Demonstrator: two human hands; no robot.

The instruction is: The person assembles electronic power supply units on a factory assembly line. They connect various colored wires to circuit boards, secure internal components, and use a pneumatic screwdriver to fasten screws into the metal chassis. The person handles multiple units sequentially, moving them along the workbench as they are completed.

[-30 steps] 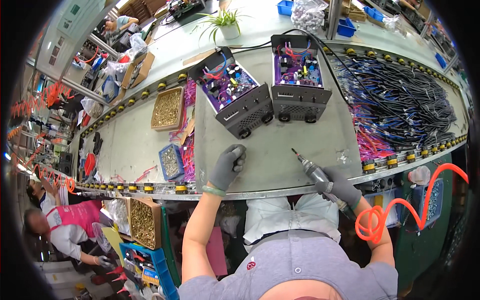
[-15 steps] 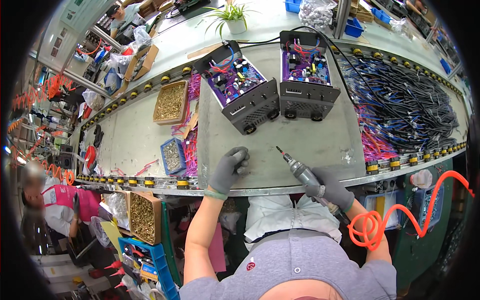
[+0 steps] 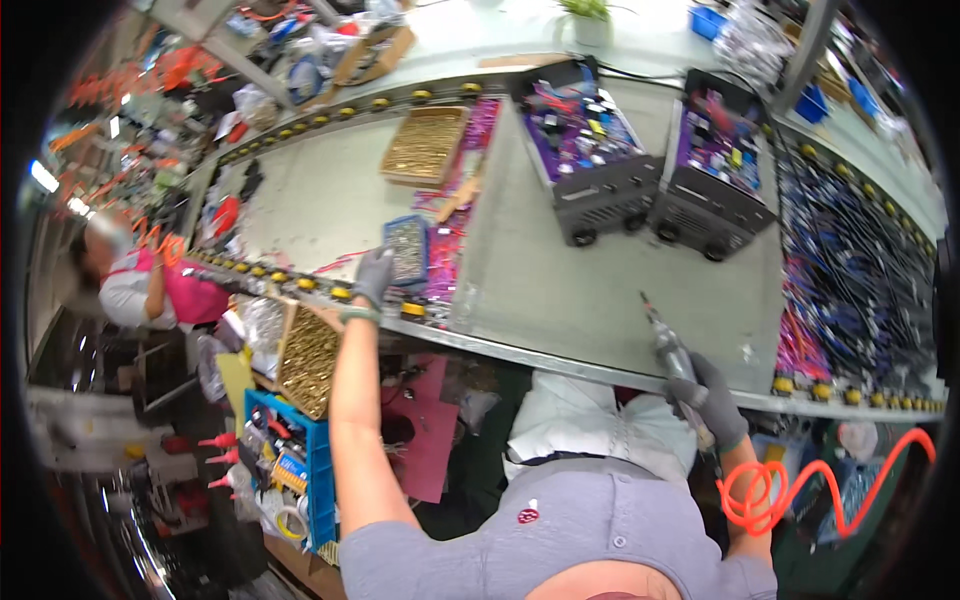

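In a grey glove, my right hand (image 3: pixel 718 405) is closed around a power screwdriver (image 3: pixel 675 358). Its bit points up and away over the grey work mat (image 3: pixel 560 290). My left hand (image 3: pixel 374 277), also gloved, is at the left edge of a small blue tray (image 3: pixel 424 262) of silvery screws (image 3: pixel 406 248); motion blur hides how its fingers are bent and whether they touch the tray. Beyond the screwdriver stand two black-cased electronic units, a left one (image 3: pixel 605 205) and a right one (image 3: pixel 715 215), both open on top with purple circuit boards showing.
Behind the blue tray is a box (image 3: pixel 428 182) of brass-coloured parts, beside pink wires (image 3: pixel 447 262). Black cables (image 3: pixel 860 260) cover the right side. An orange coiled hose (image 3: pixel 840 520) hangs by my right forearm. A co-worker in pink (image 3: pixel 195 292) is at the left.
My left hand has moved left, from the mat to the blue tray. The view has turned, shifting the scene. My right hand still holds the screwdriver.
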